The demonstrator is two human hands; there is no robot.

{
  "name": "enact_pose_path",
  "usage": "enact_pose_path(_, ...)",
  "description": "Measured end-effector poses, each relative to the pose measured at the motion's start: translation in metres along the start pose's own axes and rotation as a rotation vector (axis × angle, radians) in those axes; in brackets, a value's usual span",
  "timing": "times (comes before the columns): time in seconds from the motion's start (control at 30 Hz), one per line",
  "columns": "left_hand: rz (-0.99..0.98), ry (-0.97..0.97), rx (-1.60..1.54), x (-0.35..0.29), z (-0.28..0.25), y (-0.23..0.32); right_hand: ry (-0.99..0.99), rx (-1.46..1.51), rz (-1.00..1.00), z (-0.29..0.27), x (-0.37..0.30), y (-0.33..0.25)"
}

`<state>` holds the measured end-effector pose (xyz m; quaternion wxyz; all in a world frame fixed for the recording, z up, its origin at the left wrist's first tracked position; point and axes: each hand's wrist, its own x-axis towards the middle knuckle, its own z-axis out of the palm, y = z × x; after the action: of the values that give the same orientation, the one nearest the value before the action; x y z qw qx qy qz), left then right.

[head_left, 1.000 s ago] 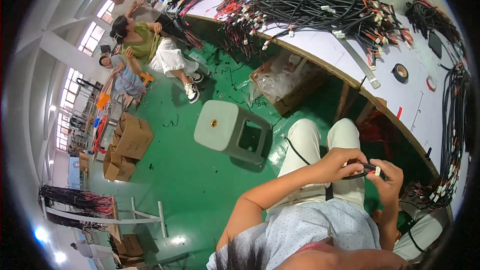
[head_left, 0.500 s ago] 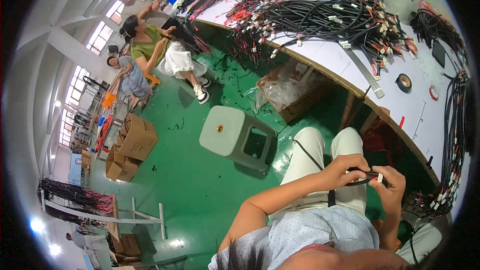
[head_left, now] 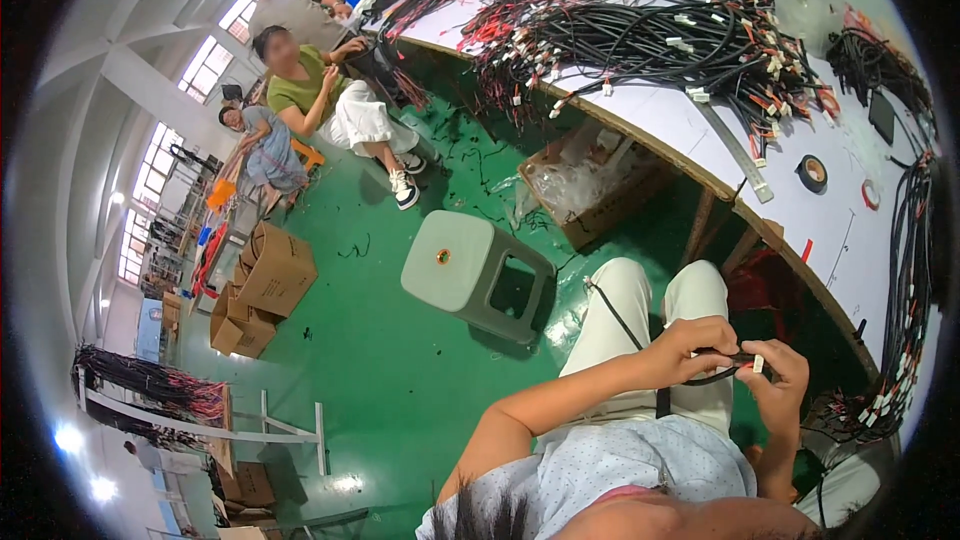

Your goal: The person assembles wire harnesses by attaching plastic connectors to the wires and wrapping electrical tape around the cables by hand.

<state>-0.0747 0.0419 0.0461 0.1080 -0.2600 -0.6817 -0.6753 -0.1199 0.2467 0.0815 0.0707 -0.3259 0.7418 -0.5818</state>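
Observation:
Above my lap, both hands are closed on a black cable [head_left: 712, 377]. My left hand [head_left: 692, 348] pinches the cable, fingers bent over it. Close beside it, my right hand [head_left: 781, 376] grips the end that carries a small white connector [head_left: 758, 364], with a bit of red wire next to it. A loop of cable hangs just below the fingers, and a thin black length runs from my left hand across my thigh to a small tip [head_left: 588, 282]. My fingers cover part of the cable between the hands.
A white worktable [head_left: 840, 230] curves along the right, bearing a heap of black cables [head_left: 660, 40], a steel ruler [head_left: 735, 152] and black tape [head_left: 811, 173]. A grey stool [head_left: 455, 260] stands left of my knees; a carton with plastic bags [head_left: 590, 185] sits under the table. Co-workers sit farther off.
My hands have drawn slightly closer together, and the cable loop below them has shifted a little. In the background, the co-workers by the table have moved their heads and arms.

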Motion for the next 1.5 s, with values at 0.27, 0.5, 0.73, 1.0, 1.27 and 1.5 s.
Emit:
enact_pose_path(0.27, 0.046, 0.021, 0.19, -0.0007, 0.0, -0.0001, 0.023, 0.029, 0.087, 0.0038, -0.0007, 0.0039)
enact_pose_path(0.5, 0.038, 0.029, 0.112, -0.001, 0.002, 0.0015, -0.012, 0.033, -0.005, 0.0007, 0.0014, -0.0011)
enact_pose_path(0.73, -0.022, 0.036, 0.149, -0.0034, 0.0031, 0.0036, 0.006, -0.05, 0.049, 0.0011, 0.0042, -0.0042)
enact_pose_path(1.0, -0.015, 0.043, 0.083, -0.0042, 0.0057, 0.0024, 0.001, 0.007, 0.058, 0.0019, 0.0015, -0.0007)
enact_pose_path(1.27, -0.043, 0.057, 0.078, -0.0048, 0.0058, 0.0037, 0.01, -0.039, 0.048, 0.004, 0.0018, 0.0003)
enact_pose_path(1.5, -0.282, -0.016, -0.329, -0.002, 0.0001, 0.0094, 0.028, 0.012, -0.02, 0.0031, 0.0046, -0.0028)
